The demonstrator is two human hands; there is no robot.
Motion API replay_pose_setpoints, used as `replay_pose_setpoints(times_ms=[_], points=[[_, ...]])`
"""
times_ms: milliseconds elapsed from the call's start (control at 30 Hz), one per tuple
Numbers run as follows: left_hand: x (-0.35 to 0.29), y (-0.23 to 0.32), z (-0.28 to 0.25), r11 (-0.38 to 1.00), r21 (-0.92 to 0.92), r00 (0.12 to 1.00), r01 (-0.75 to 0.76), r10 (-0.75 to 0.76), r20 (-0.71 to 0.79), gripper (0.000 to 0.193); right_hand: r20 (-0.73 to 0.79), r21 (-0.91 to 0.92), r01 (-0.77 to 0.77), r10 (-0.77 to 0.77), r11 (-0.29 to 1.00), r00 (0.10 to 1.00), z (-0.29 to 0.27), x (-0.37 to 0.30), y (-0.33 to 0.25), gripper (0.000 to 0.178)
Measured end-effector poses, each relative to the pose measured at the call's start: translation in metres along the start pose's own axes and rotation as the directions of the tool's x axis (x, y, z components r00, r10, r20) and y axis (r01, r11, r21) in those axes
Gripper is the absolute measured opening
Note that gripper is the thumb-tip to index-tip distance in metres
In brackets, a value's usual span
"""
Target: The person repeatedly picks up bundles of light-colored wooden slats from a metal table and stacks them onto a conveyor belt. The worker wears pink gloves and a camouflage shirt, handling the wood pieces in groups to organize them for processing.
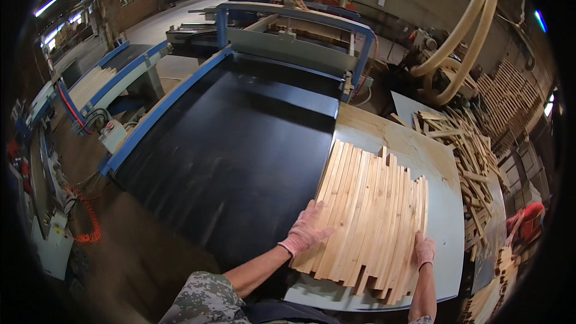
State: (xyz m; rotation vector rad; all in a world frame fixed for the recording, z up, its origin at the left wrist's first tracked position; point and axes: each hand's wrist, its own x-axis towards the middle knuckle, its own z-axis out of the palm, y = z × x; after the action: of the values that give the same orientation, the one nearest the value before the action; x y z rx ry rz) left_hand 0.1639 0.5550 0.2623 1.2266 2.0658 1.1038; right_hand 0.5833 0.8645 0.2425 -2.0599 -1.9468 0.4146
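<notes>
Long, narrow wooden slats [366,216] lie side by side in a broad row, their ends uneven. They rest on a pale grey side table [441,222]. My left hand [308,228], in a pinkish work glove, is at the row's left edge. Its fingers are apart and the thumb stretches over the slats. On the opposite side, my right hand [425,248], in a matching glove, lies against the outermost slat. It looks open along the edge, with its fingers partly hidden. The row sits between my two hands.
A wide black conveyor belt [240,150] borders the table's left side, with a blue frame [294,9] over its far end. A heap of loose wood strips [468,156] lies to the right. Thick hoses [459,48] hang behind it. Another person in red [528,222] is at far right.
</notes>
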Motion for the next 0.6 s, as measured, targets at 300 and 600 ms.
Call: replay_pose_setpoints(times_ms=[300, 600], points=[[-0.028, -0.074, -0.194, 0.890, 0.451, 0.997, 0.071, -0.076, -0.008, 0.097, 0.221, 0.331, 0.080, -0.159, 0.940, 0.962, 0.048, -0.143, -0.139, 0.054], [-0.066, -0.185, -0.362, 0.643, 0.645, 0.909, 0.413, -0.244, -0.338, 0.090, 0.476, 0.508, 0.206, -0.472, 0.836, 0.742, 0.111, -0.282, -0.366, 0.043]])
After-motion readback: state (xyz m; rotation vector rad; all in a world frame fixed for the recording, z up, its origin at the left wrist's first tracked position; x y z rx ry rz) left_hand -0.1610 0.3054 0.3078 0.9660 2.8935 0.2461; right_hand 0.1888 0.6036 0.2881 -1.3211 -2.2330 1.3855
